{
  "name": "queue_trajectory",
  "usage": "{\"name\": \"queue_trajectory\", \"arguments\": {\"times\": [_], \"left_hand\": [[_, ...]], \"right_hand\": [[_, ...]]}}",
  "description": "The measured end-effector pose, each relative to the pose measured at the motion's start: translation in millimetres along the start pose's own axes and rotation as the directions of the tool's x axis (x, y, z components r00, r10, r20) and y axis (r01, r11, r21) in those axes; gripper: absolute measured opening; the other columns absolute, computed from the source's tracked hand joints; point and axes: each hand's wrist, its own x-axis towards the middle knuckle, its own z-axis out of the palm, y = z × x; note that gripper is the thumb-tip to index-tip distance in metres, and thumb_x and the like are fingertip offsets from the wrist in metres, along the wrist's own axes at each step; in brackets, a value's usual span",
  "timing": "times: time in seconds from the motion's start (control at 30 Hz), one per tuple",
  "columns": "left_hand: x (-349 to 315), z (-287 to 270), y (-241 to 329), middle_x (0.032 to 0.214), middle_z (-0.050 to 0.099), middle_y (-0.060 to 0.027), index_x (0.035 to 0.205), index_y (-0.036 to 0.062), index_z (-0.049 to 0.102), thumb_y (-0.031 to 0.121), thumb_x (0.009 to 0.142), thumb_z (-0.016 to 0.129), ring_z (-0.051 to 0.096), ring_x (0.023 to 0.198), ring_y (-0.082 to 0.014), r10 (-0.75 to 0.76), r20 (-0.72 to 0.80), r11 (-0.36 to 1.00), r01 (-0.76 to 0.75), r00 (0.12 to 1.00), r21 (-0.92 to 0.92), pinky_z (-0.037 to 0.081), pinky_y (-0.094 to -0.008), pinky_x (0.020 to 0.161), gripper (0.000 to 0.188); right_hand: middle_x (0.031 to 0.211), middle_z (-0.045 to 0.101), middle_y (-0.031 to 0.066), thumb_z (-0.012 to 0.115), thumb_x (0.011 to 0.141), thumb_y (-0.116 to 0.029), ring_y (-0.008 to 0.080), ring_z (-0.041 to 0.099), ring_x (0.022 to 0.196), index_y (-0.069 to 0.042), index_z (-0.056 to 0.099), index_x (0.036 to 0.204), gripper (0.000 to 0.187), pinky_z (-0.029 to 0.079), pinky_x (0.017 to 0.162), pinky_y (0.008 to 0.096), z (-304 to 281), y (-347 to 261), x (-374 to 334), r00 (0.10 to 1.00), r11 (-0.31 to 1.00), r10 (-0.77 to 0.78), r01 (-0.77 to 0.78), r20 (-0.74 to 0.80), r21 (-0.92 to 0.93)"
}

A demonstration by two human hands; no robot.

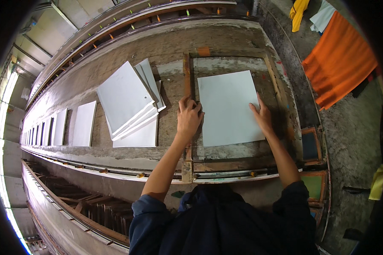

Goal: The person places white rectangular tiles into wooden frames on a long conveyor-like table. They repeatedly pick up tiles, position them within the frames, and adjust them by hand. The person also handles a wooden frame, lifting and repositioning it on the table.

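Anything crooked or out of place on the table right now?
The stack of white sheets left of the wooden frame is fanned out and skewed, edges not lined up. The single sheet under the left hand and right hand lies roughly square in the frame. No spill visible.

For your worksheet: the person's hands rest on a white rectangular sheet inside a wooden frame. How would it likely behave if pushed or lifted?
The white rectangular sheet lies flat with straight edges, so it is probably fairly stiff. It looks thin, so likely light. Under the left hand and right hand, it would probably slide, not roll.
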Motion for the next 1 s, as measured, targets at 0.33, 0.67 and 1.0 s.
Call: {"name": "queue_trajectory", "arguments": {"times": [0.33, 0.67, 1.0], "left_hand": [[-1, 9, -1, 0.111, 0.048, -0.0079, 0.103, 0.0097, 0.064, 0.023, 0.073, 0.072, 0.032, 0.125, -0.0295, 0.031, -0.014, 0.995, -0.029, 0.999, 0.099, 0.036, -0.0567, 0.093, 0.034], [1, 13, 4, 0.114, 0.048, -0.0078, 0.111, 0.0131, 0.062, 0.026, 0.081, 0.064, 0.029, 0.126, -0.033, 0.027, 0.049, 0.962, -0.04, 0.998, 0.269, 0.03, -0.0605, 0.096, 0.032], [1, 10, 6, 0.112, 0.049, -0.009, 0.112, 0.0106, 0.062, 0.023, 0.082, 0.062, 0.03, 0.126, -0.0345, 0.034, 0.022, 0.974, -0.038, 0.999, 0.223, 0.029, -0.0586, 0.098, 0.033]], "right_hand": [[0.105, 0.06, 0.0277, 0.054, 0.089, -0.034, 0.0394, 0.062, 0.092, -0.006, 0.032, 0.139, 0.062, 0.05, 0.08, 0.0443, -1, -30, -4, 0.973, 0.941, 0.213, -0.181, 0.084, -0.286], [0.113, 0.044, 0.0326, 0.052, 0.092, -0.029, 0.0438, 0.043, 0.108, 0.009, 0.033, 0.132, 0.059, 0.041, 0.091, 0.0472, 9, -22, -7, 0.997, 0.894, -0.075, 0.058, -0.02, -0.445], [0.112, 0.041, 0.0293, 0.054, 0.091, -0.026, 0.0413, 0.043, 0.103, 0.011, 0.036, 0.13, 0.057, 0.04, 0.088, 0.049, 19, -15, -11, 0.991, 0.916, -0.107, 0.067, -0.078, -0.396]]}}
